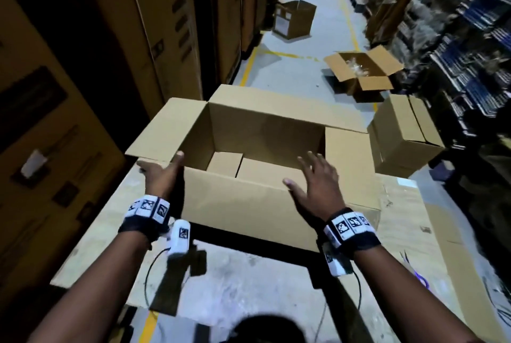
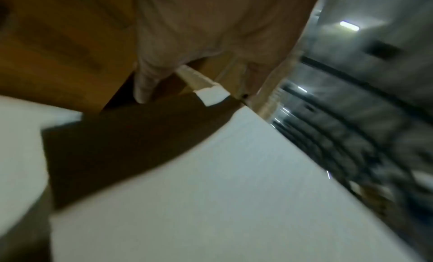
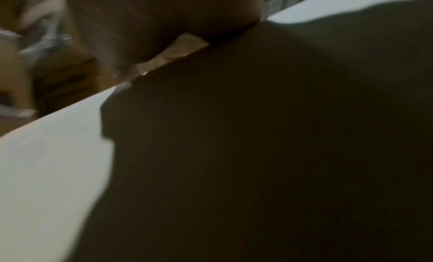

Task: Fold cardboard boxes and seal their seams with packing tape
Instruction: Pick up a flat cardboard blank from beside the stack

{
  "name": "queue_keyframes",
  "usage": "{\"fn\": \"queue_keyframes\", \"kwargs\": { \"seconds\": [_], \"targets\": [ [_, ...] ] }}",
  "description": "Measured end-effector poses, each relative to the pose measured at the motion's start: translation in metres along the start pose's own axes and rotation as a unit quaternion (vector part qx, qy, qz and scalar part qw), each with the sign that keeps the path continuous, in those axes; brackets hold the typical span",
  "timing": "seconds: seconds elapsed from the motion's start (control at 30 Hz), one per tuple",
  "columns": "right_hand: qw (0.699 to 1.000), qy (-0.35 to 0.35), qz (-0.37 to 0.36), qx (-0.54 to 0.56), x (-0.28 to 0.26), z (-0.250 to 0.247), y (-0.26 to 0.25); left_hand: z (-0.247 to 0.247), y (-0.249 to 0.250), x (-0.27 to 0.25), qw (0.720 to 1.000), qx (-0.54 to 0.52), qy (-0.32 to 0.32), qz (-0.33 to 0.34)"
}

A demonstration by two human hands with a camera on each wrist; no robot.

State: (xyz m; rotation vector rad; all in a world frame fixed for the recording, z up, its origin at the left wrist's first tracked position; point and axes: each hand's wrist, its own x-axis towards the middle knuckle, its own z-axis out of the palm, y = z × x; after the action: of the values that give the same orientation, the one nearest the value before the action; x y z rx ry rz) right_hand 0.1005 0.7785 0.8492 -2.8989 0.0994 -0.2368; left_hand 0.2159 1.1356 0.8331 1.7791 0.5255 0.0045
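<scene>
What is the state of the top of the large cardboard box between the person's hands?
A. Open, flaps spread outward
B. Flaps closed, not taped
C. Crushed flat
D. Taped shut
A: the head view shows the large cardboard box with its top flaps spread outward and its inside visible, while the left hand and right hand are at its near wall.

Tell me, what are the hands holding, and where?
The big open brown cardboard box. The left hand holds its left corner; the right hand lies flat on the near wall's top edge.
</scene>
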Motion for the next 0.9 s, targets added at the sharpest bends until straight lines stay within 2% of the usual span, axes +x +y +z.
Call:
{"fn": "queue_keyframes", "kwargs": {
  "seconds": [0.03,0.07,0.1,0.17,0.23,0.27,0.3,0.33,0.37,0.4,0.47,0.5,0.57,0.67,0.7,0.73,0.77,0.83,0.9],
  "targets": [
    [0.999,-0.004,-0.031,-0.009,-0.003,0.006,-0.011,-0.003,0.000,0.003,0.996,-0.085,-0.002,-0.022],
    [0.998,-0.009,-0.056,-0.022,-0.005,0.010,-0.022,-0.003,0.001,0.002,0.991,-0.135,-0.003,-0.010],
    [0.996,-0.014,-0.074,-0.037,-0.007,0.014,-0.030,-0.002,0.005,-0.004,0.988,-0.151,-0.008,0.039],
    [0.992,-0.027,-0.102,-0.069,-0.012,0.016,-0.042,0.005,0.011,-0.021,0.977,-0.107,-0.021,0.182],
    [0.987,-0.036,-0.131,-0.088,-0.018,0.017,-0.047,0.013,0.006,-0.031,0.946,0.031,-0.058,0.318],
    [0.984,-0.044,-0.147,-0.096,-0.022,0.017,-0.049,0.016,0.000,-0.033,0.909,0.154,-0.084,0.378],
    [0.979,-0.058,-0.162,-0.106,-0.027,0.018,-0.049,0.018,-0.005,-0.037,0.853,0.291,-0.106,0.421],
    [0.974,-0.075,-0.177,-0.116,-0.031,0.019,-0.049,0.020,-0.010,-0.038,0.796,0.397,-0.119,0.441],
    [0.969,-0.089,-0.190,-0.128,-0.036,0.021,-0.049,0.020,-0.011,-0.040,0.761,0.455,-0.126,0.445],
    [0.964,-0.099,-0.200,-0.143,-0.040,0.023,-0.047,0.019,-0.009,-0.041,0.748,0.473,-0.131,0.447],
    [0.956,-0.121,-0.205,-0.169,-0.046,0.022,-0.045,0.017,-0.001,-0.045,0.749,0.465,-0.151,0.447],
    [0.955,-0.125,-0.205,-0.173,-0.048,0.021,-0.045,0.016,0.003,-0.049,0.737,0.472,-0.168,0.453],
    [0.953,-0.133,-0.218,-0.162,-0.051,0.011,-0.046,0.015,0.013,-0.066,0.685,0.502,-0.227,0.478],
    [0.946,-0.151,-0.252,-0.139,-0.053,-0.014,-0.047,0.021,0.022,-0.102,0.572,0.530,-0.320,0.537],
    [0.945,-0.144,-0.265,-0.130,-0.053,-0.026,-0.049,0.022,0.024,-0.110,0.545,0.533,-0.332,0.555],
    [0.946,-0.125,-0.271,-0.126,-0.053,-0.040,-0.052,0.023,0.030,-0.116,0.538,0.522,-0.335,0.571],
    [0.946,-0.110,-0.270,-0.139,-0.050,-0.058,-0.056,0.021,0.040,-0.119,0.555,0.485,-0.322,0.594],
    [0.941,-0.096,-0.264,-0.191,-0.041,-0.087,-0.061,0.019,0.067,-0.118,0.592,0.404,-0.226,0.659],
    [0.955,-0.053,-0.219,-0.190,-0.030,-0.105,-0.061,0.019,0.093,-0.116,0.602,0.401,-0.135,0.677]
  ]
}}
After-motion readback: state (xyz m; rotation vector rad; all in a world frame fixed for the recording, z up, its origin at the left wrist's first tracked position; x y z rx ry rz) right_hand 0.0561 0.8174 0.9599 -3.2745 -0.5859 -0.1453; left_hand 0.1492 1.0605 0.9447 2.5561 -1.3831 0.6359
